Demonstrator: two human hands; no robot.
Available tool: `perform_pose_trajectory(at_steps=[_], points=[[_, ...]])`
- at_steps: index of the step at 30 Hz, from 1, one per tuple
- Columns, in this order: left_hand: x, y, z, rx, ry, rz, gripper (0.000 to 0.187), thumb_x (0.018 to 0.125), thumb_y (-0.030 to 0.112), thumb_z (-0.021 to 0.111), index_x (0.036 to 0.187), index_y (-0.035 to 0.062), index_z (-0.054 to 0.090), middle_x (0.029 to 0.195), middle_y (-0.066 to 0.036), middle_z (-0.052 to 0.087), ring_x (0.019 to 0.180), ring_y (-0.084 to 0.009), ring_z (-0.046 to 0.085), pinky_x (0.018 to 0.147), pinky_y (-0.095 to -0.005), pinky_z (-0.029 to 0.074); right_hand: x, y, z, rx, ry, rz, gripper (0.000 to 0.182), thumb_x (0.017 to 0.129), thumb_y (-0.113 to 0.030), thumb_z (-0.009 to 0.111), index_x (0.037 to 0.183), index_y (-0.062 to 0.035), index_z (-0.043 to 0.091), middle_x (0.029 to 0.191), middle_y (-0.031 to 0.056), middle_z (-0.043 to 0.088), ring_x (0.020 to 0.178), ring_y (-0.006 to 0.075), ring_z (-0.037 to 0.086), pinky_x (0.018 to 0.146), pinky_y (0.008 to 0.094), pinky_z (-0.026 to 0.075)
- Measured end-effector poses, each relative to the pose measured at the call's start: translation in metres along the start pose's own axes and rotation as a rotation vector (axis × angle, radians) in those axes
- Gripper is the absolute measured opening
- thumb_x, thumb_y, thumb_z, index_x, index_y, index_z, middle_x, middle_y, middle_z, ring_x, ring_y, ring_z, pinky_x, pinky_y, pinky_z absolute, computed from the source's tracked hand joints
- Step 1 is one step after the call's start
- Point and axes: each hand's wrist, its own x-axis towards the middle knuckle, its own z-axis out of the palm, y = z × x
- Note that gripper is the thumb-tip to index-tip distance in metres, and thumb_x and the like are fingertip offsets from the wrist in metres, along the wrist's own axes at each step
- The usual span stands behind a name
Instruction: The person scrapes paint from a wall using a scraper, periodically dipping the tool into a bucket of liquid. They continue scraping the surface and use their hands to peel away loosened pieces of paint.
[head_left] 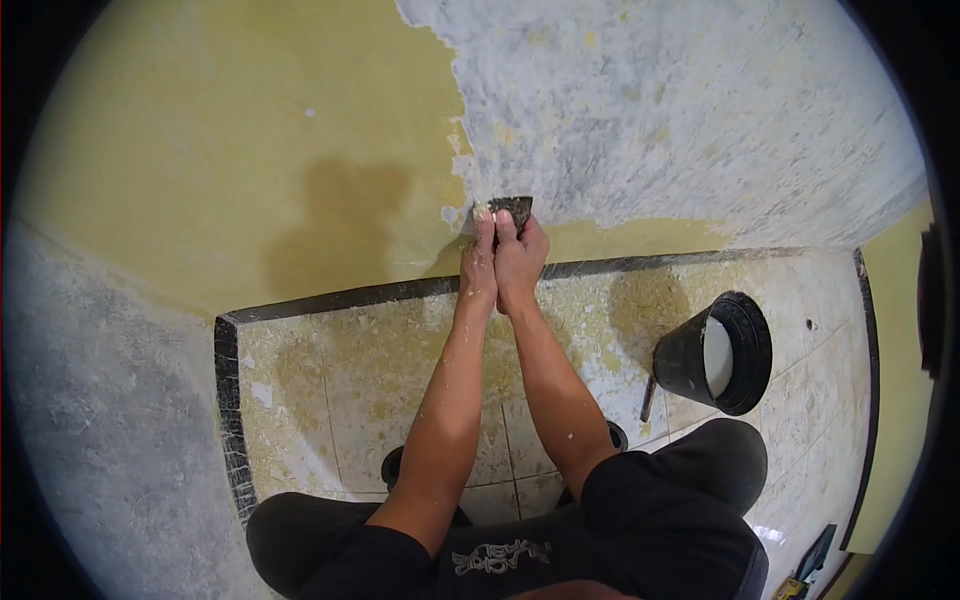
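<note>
Only text: a pale stylised print on the black shirt [497,556] at the bottom edge, seen upside down from the head camera; letters too distorted to read with certainty. Nothing legible on the black bucket [718,352], the wall [250,150] or the floor tiles [350,400].

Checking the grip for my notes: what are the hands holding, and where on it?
Both hands, left hand and right hand, grip a scraper by its lower end; its blade meets the wall.

Scraper [512,210] against the wall [300,150]; bucket [720,352] on floor [330,370], seemingly right.
</note>
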Motion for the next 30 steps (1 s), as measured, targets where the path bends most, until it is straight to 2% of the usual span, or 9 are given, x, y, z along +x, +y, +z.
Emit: perform_pose_trajectory(at_steps=[5, 10, 12, 17, 19, 23, 24, 28, 30], points=[[0.018, -0.027, -0.012, 0.345, 0.089, -0.172, 0.078, 0.085, 0.069, 0.039, 0.110, -0.0028, 0.060, 0.104, -0.016, 0.061, 0.096, -0.0212, 0.056, 0.083, -0.0325, 0.044, -0.004, 0.027, 0.000, -0.001, 0.036, 0.094, 0.022, 0.085, -0.018, 0.060, 0.082, 0.0041, 0.061, 0.068, 0.0092, 0.061, 0.063, 0.0149, 0.050, 0.061, 0.0329, 0.044], [0.005, -0.018, -0.005, 0.233, 0.058, -0.213, 0.078, 0.087, 0.068, 0.037, 0.109, -0.0032, 0.060, 0.102, -0.016, 0.062, 0.091, -0.0213, 0.057, 0.079, -0.0330, 0.045, -0.003, 0.020, -0.005, 0.017, -0.024, 0.176, 0.020, 0.085, -0.015, 0.059, 0.082, 0.0043, 0.061, 0.068, 0.0079, 0.060, 0.063, 0.0133, 0.049, 0.060, 0.0323, 0.043], [0.010, -0.010, -0.001, 0.121, 0.070, -0.012, 0.081, 0.085, 0.069, 0.037, 0.099, -0.0080, 0.061, 0.088, -0.020, 0.063, 0.082, -0.0253, 0.059, 0.071, -0.0385, 0.046, 0.002, -0.003, 0.000, 0.027, -0.019, 0.089, 0.020, 0.086, -0.015, 0.059, 0.082, 0.0042, 0.061, 0.068, 0.0076, 0.060, 0.063, 0.0134, 0.048, 0.061, 0.0323, 0.042], [0.017, -0.001, -0.003, 0.127, 0.078, 0.036, 0.085, 0.085, 0.070, 0.035, 0.097, -0.0098, 0.060, 0.087, -0.021, 0.063, 0.080, -0.0265, 0.059, 0.070, -0.0399, 0.046, 0.005, -0.015, 0.004, 0.051, -0.015, 0.066, 0.022, 0.085, -0.018, 0.061, 0.081, 0.0044, 0.060, 0.067, 0.0087, 0.059, 0.062, 0.0143, 0.047, 0.061, 0.0330, 0.042], [0.016, -0.006, -0.007, 0.255, 0.093, -0.112, 0.072, 0.087, 0.064, 0.041, 0.101, -0.0028, 0.063, 0.091, -0.013, 0.063, 0.085, -0.0189, 0.057, 0.074, -0.0332, 0.046, 0.005, 0.007, 0.002, -0.010, -0.007, 0.046, 0.021, 0.086, -0.017, 0.060, 0.081, 0.0036, 0.061, 0.066, 0.0072, 0.059, 0.062, 0.0135, 0.046, 0.060, 0.0323, 0.042], [0.002, 0.000, -0.001, 0.282, 0.103, -0.145, 0.076, 0.086, 0.067, 0.039, 0.099, -0.0035, 0.065, 0.094, -0.016, 0.064, 0.087, -0.0205, 0.058, 0.076, -0.0341, 0.045, 0.000, 0.023, 0.002, 0.140, 0.016, 0.100, 0.024, 0.085, -0.021, 0.062, 0.079, 0.0029, 0.061, 0.064, 0.0075, 0.058, 0.062, 0.0136, 0.047, 0.060, 0.0320, 0.043], [0.011, -0.014, -0.005, 0.284, 0.075, -0.101, 0.088, 0.084, 0.071, 0.034, 0.097, -0.0116, 0.061, 0.087, -0.026, 0.063, 0.081, -0.0304, 0.060, 0.072, -0.0419, 0.046, -0.001, 0.014, 0.000, 0.093, 0.022, 0.123, 0.024, 0.085, -0.020, 0.061, 0.079, 0.0035, 0.060, 0.064, 0.0078, 0.058, 0.062, 0.0135, 0.047, 0.060, 0.0318, 0.043], [0.003, 0.016, 0.005, 0.139, 0.162, 0.115, 0.084, 0.086, 0.068, 0.037, 0.091, -0.0115, 0.062, 0.082, -0.025, 0.063, 0.079, -0.0294, 0.061, 0.070, -0.0413, 0.046, 0.006, -0.020, 0.006, -0.041, -0.016, 0.041, 0.022, 0.086, -0.016, 0.059, 0.078, 0.0046, 0.058, 0.067, 0.0072, 0.059, 0.063, 0.0127, 0.046, 0.060, 0.0317, 0.042], [-0.002, 0.021, -0.001, 0.205, 0.175, 0.057, 0.083, 0.086, 0.068, 0.037, 0.091, -0.0113, 0.062, 0.082, -0.025, 0.063, 0.080, -0.0297, 0.061, 0.070, -0.0415, 0.045, 0.002, -0.013, 0.011, 0.043, -0.027, 0.059, 0.023, 0.086, -0.017, 0.059, 0.078, 0.0045, 0.058, 0.067, 0.0069, 0.058, 0.063, 0.0125, 0.046, 0.060, 0.0316, 0.042]])
